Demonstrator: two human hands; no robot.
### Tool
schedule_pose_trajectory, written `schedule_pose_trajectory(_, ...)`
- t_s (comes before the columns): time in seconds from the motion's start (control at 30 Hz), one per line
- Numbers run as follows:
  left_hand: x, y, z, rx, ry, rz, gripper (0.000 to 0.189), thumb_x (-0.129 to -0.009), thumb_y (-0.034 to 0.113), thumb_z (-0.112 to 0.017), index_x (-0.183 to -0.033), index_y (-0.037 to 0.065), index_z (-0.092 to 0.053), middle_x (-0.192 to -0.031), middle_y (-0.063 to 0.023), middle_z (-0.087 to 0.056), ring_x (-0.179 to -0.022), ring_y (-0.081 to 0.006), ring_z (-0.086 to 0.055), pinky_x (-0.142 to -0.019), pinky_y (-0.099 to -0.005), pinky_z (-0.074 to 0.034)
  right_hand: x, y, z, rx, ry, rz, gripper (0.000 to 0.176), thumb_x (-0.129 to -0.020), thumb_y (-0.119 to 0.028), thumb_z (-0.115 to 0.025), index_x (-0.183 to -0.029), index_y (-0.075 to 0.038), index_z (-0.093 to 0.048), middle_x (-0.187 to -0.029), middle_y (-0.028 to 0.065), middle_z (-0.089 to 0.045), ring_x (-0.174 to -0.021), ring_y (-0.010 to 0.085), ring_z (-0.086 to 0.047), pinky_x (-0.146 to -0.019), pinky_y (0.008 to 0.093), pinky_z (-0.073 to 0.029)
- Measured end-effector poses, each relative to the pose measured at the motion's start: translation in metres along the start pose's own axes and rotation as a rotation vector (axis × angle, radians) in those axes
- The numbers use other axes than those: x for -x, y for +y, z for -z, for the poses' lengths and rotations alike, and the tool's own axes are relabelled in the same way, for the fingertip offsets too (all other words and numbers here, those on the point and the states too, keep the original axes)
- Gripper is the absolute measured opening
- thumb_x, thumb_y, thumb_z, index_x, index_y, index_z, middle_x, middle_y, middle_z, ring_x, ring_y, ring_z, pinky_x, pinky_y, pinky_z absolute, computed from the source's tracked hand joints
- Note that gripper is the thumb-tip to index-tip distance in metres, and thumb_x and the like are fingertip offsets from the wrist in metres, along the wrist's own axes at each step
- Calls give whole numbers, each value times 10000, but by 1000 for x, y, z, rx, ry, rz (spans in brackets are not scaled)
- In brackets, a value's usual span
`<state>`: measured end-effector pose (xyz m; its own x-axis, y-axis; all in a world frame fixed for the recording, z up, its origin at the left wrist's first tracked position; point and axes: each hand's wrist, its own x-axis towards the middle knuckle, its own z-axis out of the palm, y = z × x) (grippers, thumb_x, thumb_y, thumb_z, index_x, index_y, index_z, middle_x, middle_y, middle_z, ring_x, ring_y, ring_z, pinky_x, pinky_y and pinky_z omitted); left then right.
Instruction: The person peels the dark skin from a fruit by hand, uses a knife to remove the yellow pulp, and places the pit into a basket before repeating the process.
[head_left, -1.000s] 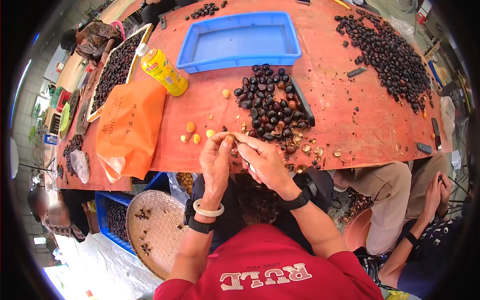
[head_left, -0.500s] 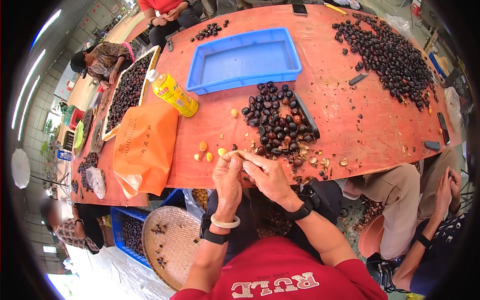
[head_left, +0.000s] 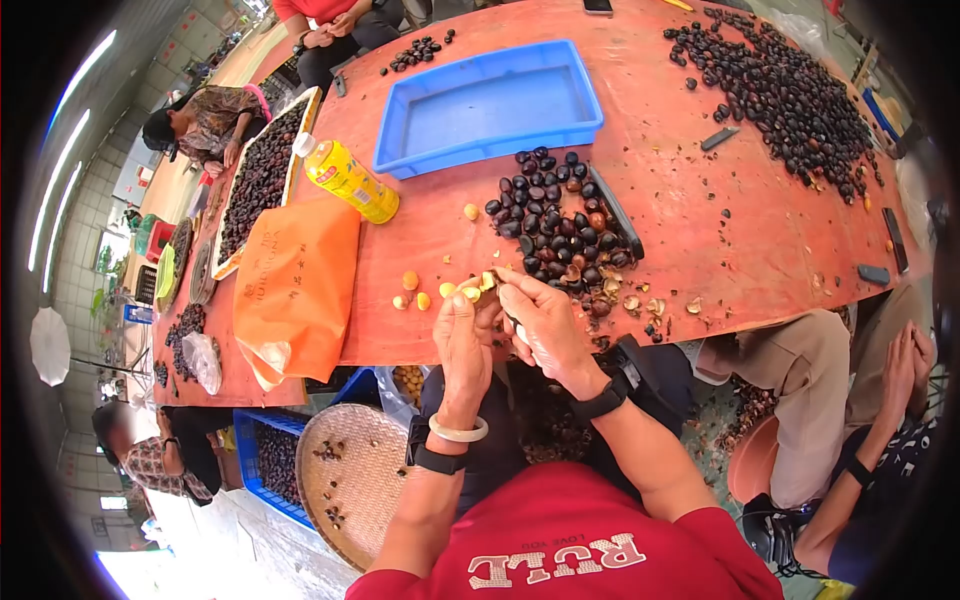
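Note:
My left hand (head_left: 466,350) pinches a partly peeled chestnut (head_left: 473,292), its yellow flesh showing, above the table's near edge. Close against it, my right hand (head_left: 548,325) is closed around a small knife (head_left: 516,327), mostly hidden by the fingers. Several yellow peeled chestnuts (head_left: 423,301) lie on the table just left of my hands. Beyond my right hand is a pile of dark unpeeled chestnuts (head_left: 550,215), with broken shells (head_left: 612,285) at its near side.
A blue tray (head_left: 485,108) sits behind the pile. An orange bag (head_left: 297,285) and a yellow bottle (head_left: 350,180) stand to the left. A larger chestnut heap (head_left: 780,105) spreads at the far right. A woven basket (head_left: 375,465) is below left. Other people sit around the table.
The chestnut at my fingertips now shows bright yellow flesh, and the knife in my right hand has come into sight. The view has shifted slightly.

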<state>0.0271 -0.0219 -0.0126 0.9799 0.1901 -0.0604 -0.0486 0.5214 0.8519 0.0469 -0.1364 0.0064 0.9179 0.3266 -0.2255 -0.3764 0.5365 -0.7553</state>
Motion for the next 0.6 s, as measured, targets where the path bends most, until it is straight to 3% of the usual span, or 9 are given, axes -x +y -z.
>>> schedule_pose_trajectory(0.2,-2,1,2,-45,4,8,333,-971,307,-416,-1133,25,-487,-1088,-142,-596,-937,-225,-625,-663,-312,-548,4,-3,2,40,-29,28,370,-933,-188,-507,-1251,0,-505,-605,-23,-487,-380,14,-350,-321,177,-266)
schedule_pose_trajectory(0.27,-1,4,-1,-63,18,38,347,-971,334,-410,-1133,35,-479,-1064,-131,-608,-841,-203,-628,-656,-310,-531,5,-4,3,60,-33,22,367,-933,-190,-507,-1251,-6,-507,-609,-24,-489,-384,12,-349,-325,175,-267)
schedule_pose_trajectory(0.4,4,10,-5,-31,12,40,334,-974,324,-410,-1109,27,-483,-1007,-117,-611,-827,-196,-624,-645,-308,-525,8,-5,3,109,-50,-14,372,-934,-196,-502,-1269,-34,-500,-624,-23,-496,-387,11,-353,-332,167,-273)
schedule_pose_trajectory(0.5,14,18,-5,-86,76,75,294,-980,286,-406,-1086,28,-498,-883,-65,-596,-687,-144,-599,-594,-266,-510,17,-6,1,184,-85,-82,389,-935,-197,-493,-1299,-62,-474,-639,-20,-502,-385,12,-364,-333,159,-284)
schedule_pose_trajectory(0.53,13,7,8,-176,43,-56,270,-979,269,-414,-1069,35,-513,-883,-51,-601,-670,-114,-593,-568,-232,-505,19,-5,-1,227,-121,-88,395,-937,-199,-486,-1311,-73,-462,-642,-16,-503,-384,14,-368,-333,158,-290)
schedule_pose_trajectory(0.57,19,14,13,-158,14,20,274,-975,276,-422,-1081,36,-504,-932,-67,-599,-784,-149,-614,-589,-285,-521,21,-6,-3,265,-152,-92,402,-939,-201,-478,-1323,-85,-450,-646,-13,-503,-383,15,-373,-332,157,-296)
schedule_pose_trajectory(0.6,24,18,11,-87,37,17,268,-969,269,-442,-1079,35,-515,-925,-46,-603,-776,-129,-610,-633,-274,-518,24,-7,-5,326,-199,-72,401,-941,-198,-468,-1329,-97,-447,-643,-11,-499,-384,18,-371,-331,160,-299)
